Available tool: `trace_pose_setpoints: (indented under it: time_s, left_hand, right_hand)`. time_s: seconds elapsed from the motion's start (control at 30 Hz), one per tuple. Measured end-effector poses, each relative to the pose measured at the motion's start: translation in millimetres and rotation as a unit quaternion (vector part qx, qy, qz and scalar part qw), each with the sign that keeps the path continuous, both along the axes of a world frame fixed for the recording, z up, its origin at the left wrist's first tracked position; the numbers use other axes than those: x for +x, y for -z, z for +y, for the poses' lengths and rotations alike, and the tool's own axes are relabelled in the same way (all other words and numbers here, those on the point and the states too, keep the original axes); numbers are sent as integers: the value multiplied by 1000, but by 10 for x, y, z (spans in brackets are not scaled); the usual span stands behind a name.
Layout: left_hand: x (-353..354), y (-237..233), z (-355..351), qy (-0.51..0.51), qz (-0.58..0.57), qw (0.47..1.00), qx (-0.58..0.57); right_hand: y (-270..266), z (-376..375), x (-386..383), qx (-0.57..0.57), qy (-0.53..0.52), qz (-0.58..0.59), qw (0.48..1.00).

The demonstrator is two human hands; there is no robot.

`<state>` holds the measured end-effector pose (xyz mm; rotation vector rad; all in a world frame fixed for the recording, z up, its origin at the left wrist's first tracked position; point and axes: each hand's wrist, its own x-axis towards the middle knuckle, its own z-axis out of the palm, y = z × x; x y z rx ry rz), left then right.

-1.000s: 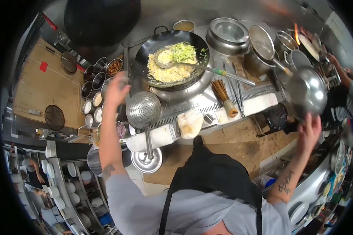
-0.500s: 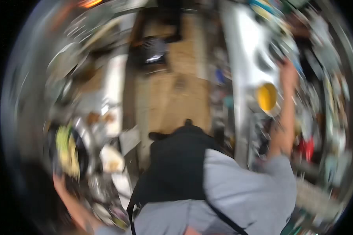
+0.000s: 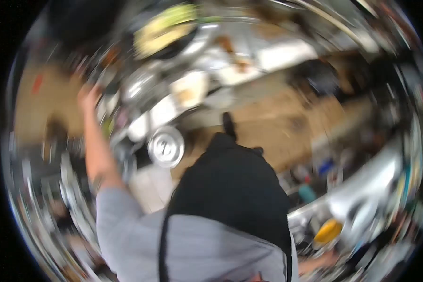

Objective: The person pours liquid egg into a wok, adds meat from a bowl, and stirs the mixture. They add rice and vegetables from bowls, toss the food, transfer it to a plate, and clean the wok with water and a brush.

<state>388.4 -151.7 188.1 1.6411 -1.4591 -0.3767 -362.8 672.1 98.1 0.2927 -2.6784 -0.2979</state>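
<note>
At the left, my left hand (image 3: 88, 97) is stretched out beside small containers (image 3: 109, 82), its fingers smeared by motion. My right hand (image 3: 330, 258) is low at the right, just below a yellow-filled container (image 3: 328, 231); blur hides its fingers and anything in them. Up and to the right of my left hand, a dark pan or bowl (image 3: 174, 50) holds yellow and green food (image 3: 167, 30). A pale plate or board with browned food (image 3: 190, 88) lies between that dish and my body.
A round metal lid (image 3: 166, 146) sits near my left side. Brown floor (image 3: 272, 127) stretches ahead of me. A person in dark clothing (image 3: 322, 77) is at the upper right. A shiny metal counter (image 3: 373, 174) runs along the right.
The view has swung left, so the food dish now appears at the top. My left hand now shows beside small containers, away from that dish. My right hand appears low, near the yellow-filled container.
</note>
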Motion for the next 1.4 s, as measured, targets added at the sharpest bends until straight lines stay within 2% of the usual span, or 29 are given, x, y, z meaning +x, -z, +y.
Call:
trace_pose_setpoints:
  time_s: [0.07, 0.17, 0.2, 0.23, 0.27, 0.33, 0.4, 0.47, 0.5, 0.57, 0.67, 0.73, 0.8, 0.83, 0.87, 0.9, 0.93, 0.97, 1.0, 1.03, 1.07, 1.1, 1.17, 1.2, 1.23, 1.27, 1.3, 1.33, 1.4]
  left_hand:
    - [405, -94, 443, -112, 7, 993, -46]
    - [1390, 117, 723, -279, -99, 952, -76]
    - [1591, 186, 820, -322, -127, 935, -77]
    - [1793, 241, 929, -348, -115, 927, -81]
    - [1851, 173, 952, -368, -111, 919, -81]
    - [2261, 318, 1143, -434, -128, 888, -77]
    - [2612, 483, 1244, -482, -97, 869, -65]
    - [3010, 686, 1347, -521, -88, 847, -47]
    - [3155, 742, 1405, -540, -90, 834, -61]
    - [3407, 866, 1381, -569, -90, 812, -92]
    - [4057, 1258, 1271, -584, -36, 808, -66]
    - [4383, 1576, 1214, -574, -16, 818, -37]
    - [4588, 1865, 1000, -550, 6, 835, -5]
    - [4575, 1954, 938, -522, 46, 852, -1]
    - [4679, 2061, 920, -516, 22, 855, 50]
    - [4991, 2393, 963, -477, 33, 876, 61]
    - [5383, 2824, 1011, -457, -42, 883, 100]
    - [5140, 2590, 985, -448, -156, 851, 223]
    - [4928, 2489, 940, -380, -93, 884, 257]
    - [4957, 2596, 919, -314, 104, 928, 174]
    - [4985, 2703, 905, -251, 307, 913, 95]
    - [4819, 2467, 863, -253, 326, 901, 135]
    - [4613, 2180, 877, -286, 329, 884, 169]
    - [4537, 2146, 924, -315, 316, 880, 162]
    - [4677, 2281, 1039, -387, 158, 900, 126]
    - [4827, 2388, 1166, -447, -7, 890, 85]
    - [4402, 2078, 1238, -450, 30, 892, 5]
    - [3625, 1573, 1248, -448, 66, 888, -76]
    - [2453, 1108, 1263, -340, 222, 895, -186]
  right_hand:
    - [-91, -530, -169, 54, -93, 88, 990]
    - [-260, -1504, -162, 57, -212, 203, 954]
    - [-138, -1726, -715, -81, -220, 25, 972]
    - [-54, -1991, -1199, -230, -184, -122, 948]
    - [-514, -2805, -852, -119, -214, -47, 968]
    - [-846, -3636, -401, -175, -394, -25, 902]
    - [-1381, -4698, 550, -185, -270, -164, 930]
    - [-1106, -5050, 219, -198, -423, -209, 859]
    - [-1152, -5298, 382, -204, -422, -252, 847]
    - [-1223, -5712, 657, -199, -413, -303, 835]
    - [-1198, -6112, 636, -170, -381, -338, 844]
    - [-1248, -6321, 589, -107, -397, -315, 856]
    - [-957, -6425, -472, -89, -447, -370, 810]
    - [-1079, -6592, -377, -48, -434, -383, 814]
    - [-1081, -6684, -401, -65, -479, -327, 812]
    - [-1272, -6870, -333, -88, -456, -405, 787]
    - [-1538, -7127, -112, -13, -447, -411, 795]
    - [-1637, -7364, 388, -70, -546, -344, 761]
    - [-1712, -7540, 165, -92, -543, -339, 763]
    - [-1980, -7776, 502, -72, -494, -350, 793]
    - [-2060, -8006, 751, -90, -532, -348, 766]
    - [-2143, -8227, 981, -106, -570, -347, 737]
    - [-2107, -8670, 720, -65, -564, -339, 750]
    - [-2147, -8846, 1317, -56, -506, -354, 785]
    - [-2092, -8982, 1630, -44, -535, -339, 773]
    - [-1887, -9227, 1421, -19, -582, -337, 739]
    - [-1794, -9315, 1905, 31, -582, -311, 751]
    - [-1545, -9435, 2124, 14, -620, -318, 718]
    - [-1166, -9627, 2738, 108, -605, -272, 741]
